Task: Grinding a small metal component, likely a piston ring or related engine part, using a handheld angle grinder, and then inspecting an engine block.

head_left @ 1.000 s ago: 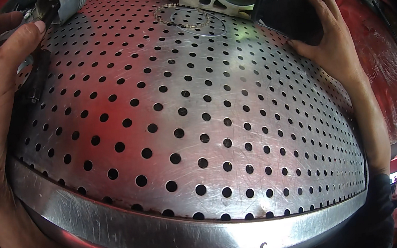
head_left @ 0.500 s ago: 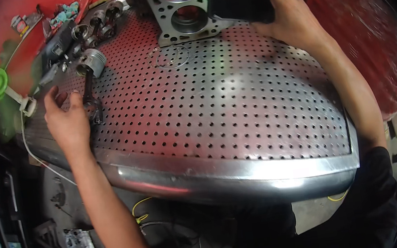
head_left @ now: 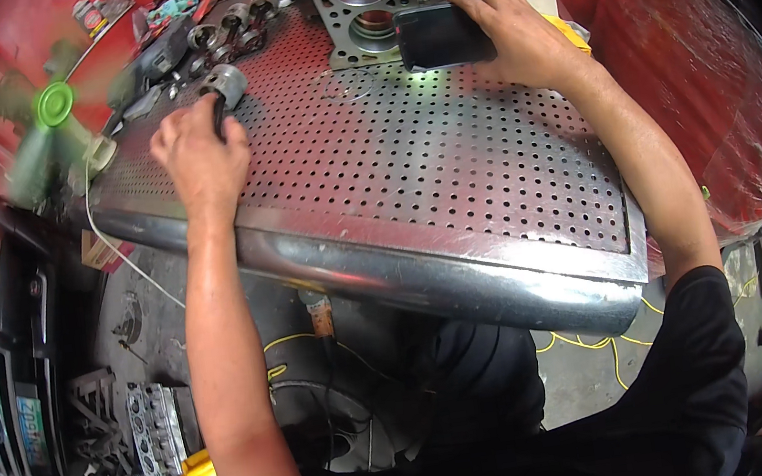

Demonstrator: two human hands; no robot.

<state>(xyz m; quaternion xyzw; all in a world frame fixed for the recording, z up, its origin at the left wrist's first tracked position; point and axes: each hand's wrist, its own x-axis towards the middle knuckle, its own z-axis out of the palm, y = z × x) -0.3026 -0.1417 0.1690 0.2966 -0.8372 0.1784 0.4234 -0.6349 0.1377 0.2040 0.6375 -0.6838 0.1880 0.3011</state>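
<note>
My left hand (head_left: 205,160) is closed around the dark connecting rod (head_left: 219,117) of a piston on the metal bench; the rod's lower end is hidden beneath the palm. The grey piston head (head_left: 224,84) shows just past my fingers. In my right hand (head_left: 518,35) is a black smartphone (head_left: 443,37), gripped by its right side, its dark face toward me. A bright light spot falls on the bench under it. Behind and left of the phone stands a metal engine block (head_left: 336,24) with large round bores. Thin rings (head_left: 347,85) lie before the block.
The perforated metal bench (head_left: 449,171) has a rounded front edge. Several more pistons (head_left: 238,28) lie at its far left. A green fan (head_left: 55,105) spins beside that end, its white cord hanging down. On the floor lie a cylinder head (head_left: 155,424) and yellow cable (head_left: 587,341).
My left hand has moved from beside the connecting rod onto it and closed. The phone is lower and more level, with its light now plain on the bench. The whole view has shifted.
</note>
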